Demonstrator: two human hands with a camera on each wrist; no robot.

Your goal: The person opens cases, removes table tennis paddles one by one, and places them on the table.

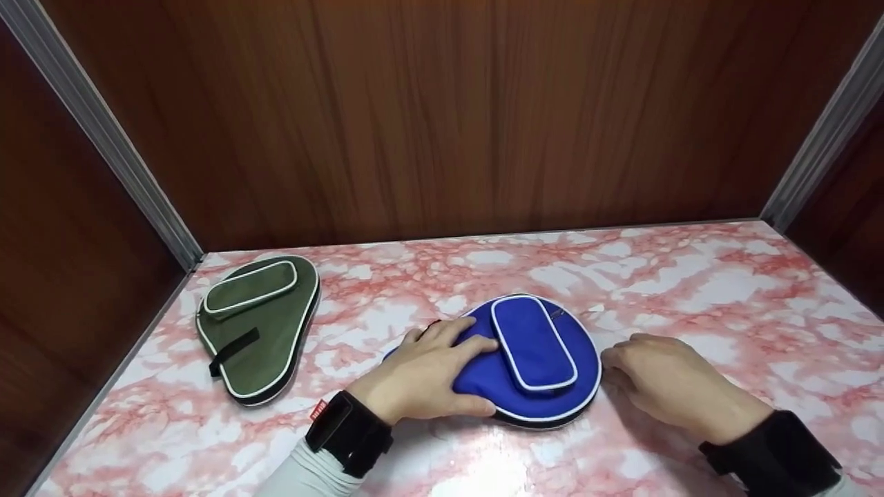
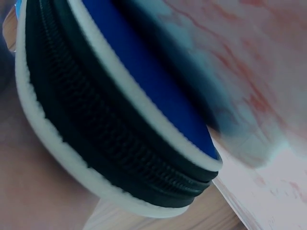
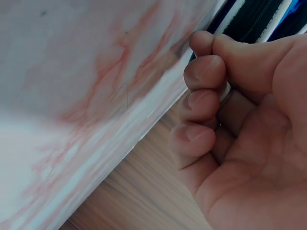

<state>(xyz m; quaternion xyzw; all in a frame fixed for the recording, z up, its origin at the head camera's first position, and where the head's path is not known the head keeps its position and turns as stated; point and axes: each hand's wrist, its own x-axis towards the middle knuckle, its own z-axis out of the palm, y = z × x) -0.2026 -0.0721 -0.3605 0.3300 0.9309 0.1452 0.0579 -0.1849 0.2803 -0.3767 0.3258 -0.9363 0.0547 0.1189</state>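
The blue paddle case lay on the table under the left hand, fingers flat; right hand curled, pinching its rim; seemingly light, padded, best gripped edgewise

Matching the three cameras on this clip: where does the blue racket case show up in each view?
Head: blue racket case at lower centre, left hand resting on it, right hand at its right edge.
Left wrist: its zipped edge fills the left half, close up.
Right wrist: only a sliver of its edge at the top right, behind the fingertips.
Shared landmark: the pink marbled tabletop.
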